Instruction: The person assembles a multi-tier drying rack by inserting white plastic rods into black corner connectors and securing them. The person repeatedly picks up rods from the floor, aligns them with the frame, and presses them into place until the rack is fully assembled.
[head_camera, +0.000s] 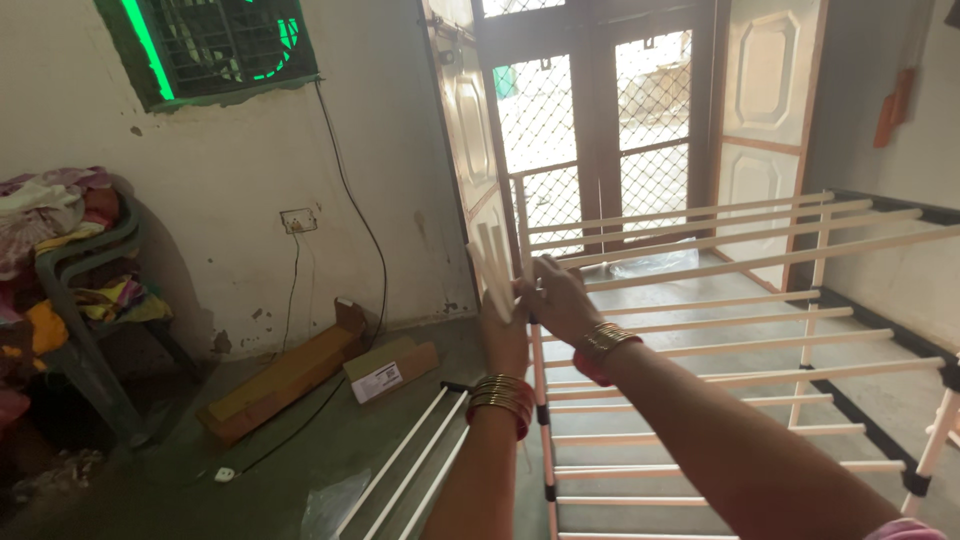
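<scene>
A cream-coloured clothes drying rack (700, 300) with several thin horizontal rods stands in front of me. At its left end a short wing of rods (492, 265) is tipped up almost vertical. My left hand (503, 335) is raised with its palm against that wing. My right hand (560, 298) grips the rack's upright post and the near ends of the rods just right of the wing. Both wrists wear bangles. A lower wing of rods (400, 475) slopes down to the left by my left forearm.
Two cardboard boxes (290, 375) lie on the floor by the left wall, with a cable running down from a wall socket (298, 220). A chair piled with clothes (60, 260) stands far left. A mesh door (590, 130) is behind the rack.
</scene>
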